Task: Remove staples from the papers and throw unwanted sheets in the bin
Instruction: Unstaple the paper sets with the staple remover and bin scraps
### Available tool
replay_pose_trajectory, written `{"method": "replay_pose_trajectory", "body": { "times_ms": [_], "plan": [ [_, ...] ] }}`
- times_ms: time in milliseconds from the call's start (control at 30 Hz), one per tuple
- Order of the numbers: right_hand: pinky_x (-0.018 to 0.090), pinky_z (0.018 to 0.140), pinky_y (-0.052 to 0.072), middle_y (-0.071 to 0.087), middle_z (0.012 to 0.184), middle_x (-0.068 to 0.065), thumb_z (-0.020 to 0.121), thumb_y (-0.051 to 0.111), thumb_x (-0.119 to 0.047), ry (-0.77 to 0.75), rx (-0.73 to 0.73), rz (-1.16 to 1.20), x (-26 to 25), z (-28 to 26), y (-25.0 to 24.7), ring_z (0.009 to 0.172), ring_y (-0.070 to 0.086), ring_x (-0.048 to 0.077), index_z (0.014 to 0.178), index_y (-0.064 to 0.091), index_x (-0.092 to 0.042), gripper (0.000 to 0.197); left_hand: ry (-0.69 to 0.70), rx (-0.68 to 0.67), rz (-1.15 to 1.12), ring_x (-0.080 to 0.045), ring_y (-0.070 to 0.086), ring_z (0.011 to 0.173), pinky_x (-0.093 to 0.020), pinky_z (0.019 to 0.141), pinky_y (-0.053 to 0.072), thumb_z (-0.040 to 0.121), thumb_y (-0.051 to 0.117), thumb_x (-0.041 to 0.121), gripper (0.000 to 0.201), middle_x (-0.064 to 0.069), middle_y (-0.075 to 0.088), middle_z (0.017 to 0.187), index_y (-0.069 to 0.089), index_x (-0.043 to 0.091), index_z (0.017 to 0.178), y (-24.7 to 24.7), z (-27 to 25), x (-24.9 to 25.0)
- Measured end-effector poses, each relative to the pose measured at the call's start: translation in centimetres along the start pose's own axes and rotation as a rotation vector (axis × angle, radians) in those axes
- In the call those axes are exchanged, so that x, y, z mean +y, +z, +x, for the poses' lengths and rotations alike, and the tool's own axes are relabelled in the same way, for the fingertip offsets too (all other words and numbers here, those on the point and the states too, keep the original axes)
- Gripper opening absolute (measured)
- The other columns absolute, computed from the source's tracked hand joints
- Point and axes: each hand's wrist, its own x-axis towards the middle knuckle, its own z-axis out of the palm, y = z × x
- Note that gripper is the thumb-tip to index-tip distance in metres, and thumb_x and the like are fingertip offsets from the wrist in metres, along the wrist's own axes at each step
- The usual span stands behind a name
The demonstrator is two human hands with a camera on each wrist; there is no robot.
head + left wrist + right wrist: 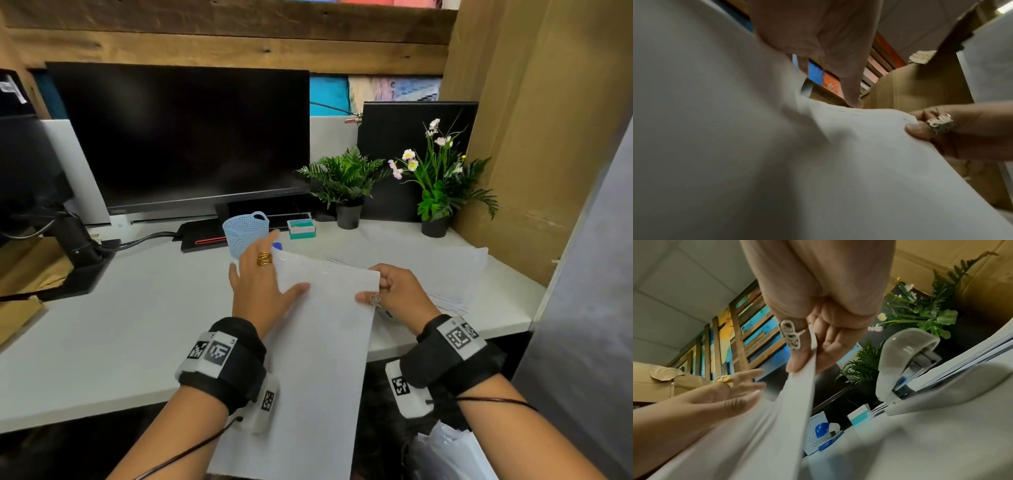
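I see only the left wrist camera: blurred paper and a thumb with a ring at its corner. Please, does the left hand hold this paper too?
Observer: No. In the head view the left hand is open with its fingers spread and its thumb against the sheet. Only the right hand pinches the corner.
Operator: Is some staple tool near?
Observer: The right wrist view shows a white stapler-like tool beside a paper stack.
Operator: Any container?
Observer: A light blue basket stands on the desk, behind the left hand.
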Motion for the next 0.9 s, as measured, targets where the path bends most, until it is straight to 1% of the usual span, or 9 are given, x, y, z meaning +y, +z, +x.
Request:
{"method": "replay_pose_trajectory", "body": {
  "times_ms": [67,133,200,233,333,400,533,767,900],
  "plan": [
    [0.031,0.081,0.056,0.072,0.097,0.010,0.074,0.073,0.005,-0.012,-0.063,0.005,-0.1,-0.1,0.7,0.089,0.069,0.020,0.095,0.063,-0.009,0.027,0.183,-0.081,0.374,-0.023,-0.007,0.145,-0.060,0.106,-0.015,0.078,0.055,0.066,0.080,0.001,0.005,0.158,0.022,0.038,0.145,0.4,-0.1,0.4],
    [0.025,0.075,0.055,0.073,0.088,0.004,0.075,0.072,0.006,-0.033,-0.166,0.015,-0.6,-0.2,1.1,0.082,0.069,0.013,0.093,0.065,-0.009,0.024,0.297,-0.168,0.480,-0.020,-0.004,0.145,-0.057,0.100,-0.024,0.082,0.042,0.069,0.068,0.002,0.014,0.157,0.030,0.039,0.142,0.6,0.0,1.2],
    [0.018,0.067,0.049,0.069,0.068,-0.009,0.081,0.067,0.002,-0.070,-0.240,-0.010,-1.4,-0.3,1.4,0.066,0.065,0.002,0.079,0.063,-0.014,0.017,0.299,-0.273,0.405,-0.018,0.030,0.137,-0.050,0.111,-0.013,0.088,0.040,0.063,0.057,0.001,0.046,0.140,0.044,0.032,0.136,0.8,0.0,1.6],
    [0.019,0.065,0.047,0.065,0.061,-0.011,0.086,0.064,-0.002,-0.096,-0.205,-0.014,-1.7,-0.2,1.3,0.060,0.061,0.000,0.074,0.061,-0.015,0.017,0.271,-0.304,0.355,-0.019,0.044,0.126,-0.043,0.115,0.004,0.090,0.040,0.058,0.053,-0.001,0.057,0.128,0.049,0.026,0.132,0.8,-0.1,1.7],
    [0.026,0.072,0.044,0.067,0.079,0.003,0.095,0.053,-0.026,-0.170,0.144,-0.226,-1.7,1.8,0.3,0.073,0.061,0.013,0.084,0.066,-0.009,0.024,0.183,-0.284,0.224,-0.024,0.057,0.107,-0.028,0.087,0.040,0.093,0.043,0.050,0.050,-0.007,0.065,0.114,0.053,0.016,0.128,0.8,-0.4,1.5],
    [0.030,0.082,0.044,0.066,0.102,0.011,0.094,0.051,-0.040,-0.045,0.160,-0.674,-0.9,3.7,-0.7,0.097,0.060,0.024,0.103,0.063,-0.006,0.037,0.169,-0.293,0.219,-0.025,0.058,0.106,-0.029,0.084,0.043,0.094,0.043,0.049,0.050,-0.008,0.063,0.118,0.051,0.015,0.131,0.8,-0.6,1.2],
    [0.036,0.096,0.043,0.050,0.129,0.013,0.078,0.070,-0.043,0.326,-0.230,-1.077,-0.1,5.6,-0.2,0.117,0.051,0.030,0.131,0.038,-0.006,0.072,0.173,-0.330,0.214,-0.026,0.058,0.107,-0.032,0.086,0.044,0.096,0.041,0.047,0.048,-0.008,0.063,0.119,0.050,0.017,0.132,0.8,-0.8,1.1],
    [0.037,0.099,0.040,0.047,0.134,0.016,0.090,0.055,-0.033,0.410,-0.243,-1.037,-0.8,5.7,-0.1,0.120,0.049,0.031,0.136,0.031,-0.005,0.058,0.178,-0.340,0.200,-0.022,0.060,0.102,-0.028,0.087,0.046,0.097,0.039,0.044,0.045,-0.005,0.064,0.117,0.053,0.017,0.130,1.2,-1.4,1.5],
    [0.034,0.094,0.038,0.042,0.138,0.018,0.092,0.055,-0.023,0.437,-0.117,-0.764,-0.9,4.9,-1.0,0.123,0.045,0.034,0.143,0.016,-0.003,0.068,0.190,-0.361,0.242,-0.022,0.060,0.096,-0.029,0.084,0.047,0.097,0.038,0.045,0.044,-0.007,0.066,0.108,0.055,0.017,0.126,1.3,-1.8,1.8]
  ]
}}
